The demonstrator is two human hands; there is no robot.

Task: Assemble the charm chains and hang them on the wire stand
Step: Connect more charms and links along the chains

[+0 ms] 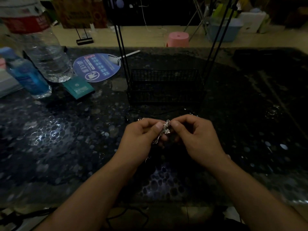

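Pretty dim here, but I'm mid-assembly on a charm. My left hand (141, 135) pinches a small silver charm (165, 129) between thumb and forefinger, just above the dark speckled table (66, 139), close in front of me. My right hand (195, 135) has its thumb and forefinger pressed together right beside the charm's top loop, other fingers curled. Can't tell if there's a ring or a chain end in that pinch, it's too small and dark.

My guess is the next bit means threading something through that loop, so a steady hold and fine fingertip work.

The wire stand (121, 47) sits just behind my hands, with a black wire basket (165, 85) at its base. It's too dark to tell if anything is in the basket. A few shiny bits lie on the table near it.
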